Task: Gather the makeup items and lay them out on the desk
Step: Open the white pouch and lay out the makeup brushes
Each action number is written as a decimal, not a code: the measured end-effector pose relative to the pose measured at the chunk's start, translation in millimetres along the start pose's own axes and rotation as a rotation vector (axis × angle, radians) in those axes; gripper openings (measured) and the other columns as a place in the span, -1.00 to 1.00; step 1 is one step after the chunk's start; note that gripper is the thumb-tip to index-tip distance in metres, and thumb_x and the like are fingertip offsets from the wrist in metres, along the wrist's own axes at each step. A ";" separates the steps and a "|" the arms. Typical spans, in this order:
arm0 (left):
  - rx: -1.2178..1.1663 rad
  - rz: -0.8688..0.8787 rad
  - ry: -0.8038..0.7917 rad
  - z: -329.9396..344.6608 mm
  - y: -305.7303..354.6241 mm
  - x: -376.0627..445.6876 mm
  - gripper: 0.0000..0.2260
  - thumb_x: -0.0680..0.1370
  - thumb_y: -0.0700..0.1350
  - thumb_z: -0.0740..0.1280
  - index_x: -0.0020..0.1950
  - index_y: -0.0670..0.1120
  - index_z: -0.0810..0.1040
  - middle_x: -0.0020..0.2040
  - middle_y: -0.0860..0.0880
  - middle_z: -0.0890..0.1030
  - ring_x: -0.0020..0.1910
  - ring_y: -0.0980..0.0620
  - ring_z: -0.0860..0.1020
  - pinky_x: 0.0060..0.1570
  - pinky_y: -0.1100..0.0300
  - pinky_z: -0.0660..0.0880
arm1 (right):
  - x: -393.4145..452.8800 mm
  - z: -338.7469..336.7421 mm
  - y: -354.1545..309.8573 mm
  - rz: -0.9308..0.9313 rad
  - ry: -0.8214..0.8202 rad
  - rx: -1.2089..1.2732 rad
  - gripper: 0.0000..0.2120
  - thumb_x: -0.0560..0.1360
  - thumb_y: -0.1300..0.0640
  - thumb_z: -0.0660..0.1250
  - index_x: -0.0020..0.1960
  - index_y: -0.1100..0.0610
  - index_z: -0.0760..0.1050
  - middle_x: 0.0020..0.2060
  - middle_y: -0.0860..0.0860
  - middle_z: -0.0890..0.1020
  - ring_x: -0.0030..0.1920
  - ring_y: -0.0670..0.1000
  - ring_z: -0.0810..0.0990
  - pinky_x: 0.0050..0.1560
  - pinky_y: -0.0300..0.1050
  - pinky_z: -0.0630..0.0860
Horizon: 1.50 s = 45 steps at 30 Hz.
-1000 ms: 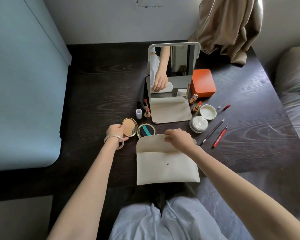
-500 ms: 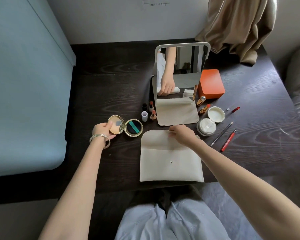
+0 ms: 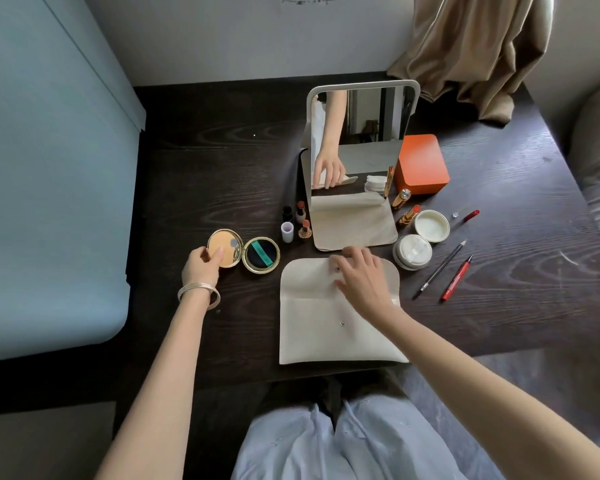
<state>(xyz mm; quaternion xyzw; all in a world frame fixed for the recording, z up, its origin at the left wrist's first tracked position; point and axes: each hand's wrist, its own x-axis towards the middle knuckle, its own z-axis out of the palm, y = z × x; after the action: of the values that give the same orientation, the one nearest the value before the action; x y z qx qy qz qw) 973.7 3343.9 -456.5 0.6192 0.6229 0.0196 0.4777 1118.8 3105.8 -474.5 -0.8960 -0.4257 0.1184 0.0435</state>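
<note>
A cream fabric pouch [image 3: 326,337] lies flat at the desk's near edge with its flap folded open. My right hand [image 3: 361,282] rests on the flap, fingers spread and blurred. Left of the pouch is an open gold compact [image 3: 261,255], and my left hand [image 3: 201,268] grips the rim of its mirror lid. Laid out behind it are small bottles and lipsticks [image 3: 300,221]. Two gold lipsticks [image 3: 408,214], an open white jar [image 3: 413,251] with its lid [image 3: 431,225], a dark pencil [image 3: 440,268] and a red pen [image 3: 458,278] are to the right.
A standing mirror [image 3: 357,133] on a cream base faces me mid-desk, with an orange box [image 3: 420,164] beside it. A beige curtain [image 3: 471,53] hangs over the far right corner. A pale blue panel [image 3: 49,185] borders the dark wooden desk [image 3: 205,161] on the left.
My left hand has slid the open compact left, away from the pouch. My right hand has moved from the flap's far edge to lie over the flap.
</note>
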 end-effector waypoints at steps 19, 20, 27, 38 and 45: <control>1.065 0.796 -0.458 102.8 -43.8 -101.2 -0.19 0.38 0.26 0.36 0.50 -0.03 0.11 0.56 0.00 -0.03 0.53 -0.02 -0.09 0.49 0.02 -0.10 | -41.0 2.7 17.6 0.063 -0.269 0.196 -0.80 0.56 0.20 0.14 0.08 0.16 0.51 0.05 0.09 0.55 0.08 0.12 0.49 -0.12 -0.11 0.30; 1.064 0.809 -0.471 101.3 -41.9 -100.4 -0.21 0.36 0.24 0.39 0.47 -0.02 0.17 0.55 -0.01 0.00 0.53 -0.02 -0.06 0.49 0.02 -0.08 | -38.9 1.7 17.9 0.095 -0.314 0.232 -0.80 0.54 0.25 0.14 0.07 0.17 0.51 0.04 0.10 0.56 0.05 0.13 0.51 -0.13 -0.12 0.30; 1.010 0.932 -0.412 100.4 -27.9 -101.9 -0.35 0.23 0.16 0.52 0.15 -0.07 0.33 0.20 -0.03 0.39 0.23 0.00 0.34 0.30 0.17 0.25 | -18.9 -16.5 22.4 0.033 -0.555 0.360 -0.82 0.45 0.30 0.31 0.02 0.22 0.62 -0.02 0.10 0.68 0.03 0.06 0.61 -0.10 -0.36 0.38; 0.919 0.662 -0.034 90.1 -55.2 -136.7 -0.28 0.34 0.13 0.44 0.38 0.00 0.19 0.46 -0.10 0.14 0.41 -0.10 0.17 0.36 0.08 0.23 | -33.0 -12.0 -2.1 -0.051 -0.711 0.234 -0.76 0.42 0.19 0.29 0.04 0.25 0.57 -0.05 0.19 0.66 -0.10 0.18 0.57 -0.10 -0.04 0.51; 0.811 0.253 -0.090 82.1 -67.7 -140.2 -0.39 0.46 0.23 0.30 0.33 -0.10 0.22 0.26 -0.13 0.45 0.20 -0.13 0.44 0.14 0.04 0.42 | -47.5 3.5 3.9 0.142 -0.707 0.538 -0.81 0.48 0.07 0.33 0.03 0.07 0.64 -0.04 0.00 0.69 -0.12 -0.09 0.57 -0.08 -0.25 0.45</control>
<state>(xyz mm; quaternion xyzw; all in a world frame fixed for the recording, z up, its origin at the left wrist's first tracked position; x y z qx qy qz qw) 942.3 3170.9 -462.7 0.8289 0.4776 -0.1957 0.2159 1092.0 3066.5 -470.3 -0.7841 -0.3062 0.5267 0.1185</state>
